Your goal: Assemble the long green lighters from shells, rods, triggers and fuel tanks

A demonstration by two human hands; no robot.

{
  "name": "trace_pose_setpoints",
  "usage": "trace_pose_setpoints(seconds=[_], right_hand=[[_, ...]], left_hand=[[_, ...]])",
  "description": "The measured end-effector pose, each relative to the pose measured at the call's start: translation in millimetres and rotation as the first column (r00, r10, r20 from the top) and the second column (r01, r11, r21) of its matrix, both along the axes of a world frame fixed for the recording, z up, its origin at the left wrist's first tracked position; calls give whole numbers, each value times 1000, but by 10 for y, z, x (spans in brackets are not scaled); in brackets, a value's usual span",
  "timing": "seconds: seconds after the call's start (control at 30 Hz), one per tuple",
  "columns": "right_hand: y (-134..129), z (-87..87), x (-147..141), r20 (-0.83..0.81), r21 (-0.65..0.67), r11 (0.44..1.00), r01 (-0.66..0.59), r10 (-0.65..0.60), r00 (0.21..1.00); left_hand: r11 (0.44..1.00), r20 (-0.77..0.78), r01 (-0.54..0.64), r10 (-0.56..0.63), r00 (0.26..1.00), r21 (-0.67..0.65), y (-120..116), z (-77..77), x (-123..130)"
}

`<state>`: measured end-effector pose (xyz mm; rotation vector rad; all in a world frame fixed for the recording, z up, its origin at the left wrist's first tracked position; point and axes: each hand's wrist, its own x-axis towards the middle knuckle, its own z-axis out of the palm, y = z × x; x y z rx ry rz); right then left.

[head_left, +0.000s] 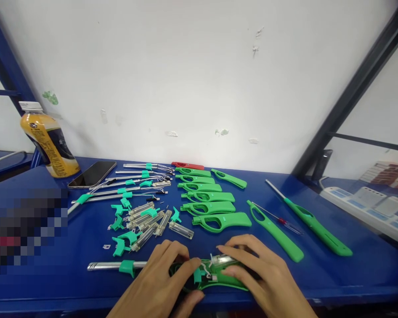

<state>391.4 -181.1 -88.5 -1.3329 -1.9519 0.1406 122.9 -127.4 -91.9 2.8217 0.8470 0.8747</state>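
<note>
Near the front edge lies an open green lighter shell (232, 282), with white wires and a teal piece (197, 274) inside. My left hand (167, 276) is closed around its trigger end, where a metal tube (102, 266) with a teal clip (127, 267) sticks out to the left. My right hand (257, 269) pinches a clear fuel cartridge (221, 259) over the handle part of the shell. The palms hide part of the shell and the tube's inner end.
Behind the hands are rows of green shells (225, 221), loose clear cartridges (181, 230), teal pieces (120, 247) and metal tubes (109, 191). An assembled lighter (318, 227) and a screwdriver (281, 220) lie right. A phone (93, 174) and bottle (51, 143) stand back left.
</note>
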Motion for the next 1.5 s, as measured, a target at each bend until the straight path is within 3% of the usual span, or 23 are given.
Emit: trace_pose_setpoints(seconds=[0.23,0.5,0.9,1.13,1.33,1.5], right_hand=[[-10,54,-5,-10,-7,1000,-17,17,1000],[-28,78,-15,27,-101,994,-41,44,999],[-72,144,-72,93,-154,988,-11,26,995],[-90,119,-42,76,-226,974,4,13,997],[-66,19,-12,-27,-148,988,39,-44,999],[-54,26,-21,-56,-144,990,11,-20,998]], left_hand=[[1000,-1,2,-2,1000,0,6,-2,-1],[1000,-7,13,-13,1000,-15,11,7,-3],[999,-143,38,-40,989,-17,16,122,28],[1000,-121,9,-10,993,-10,-1,119,47],[999,-76,29,-27,997,34,5,89,40],[997,-37,12,-10,999,73,1,81,48]])
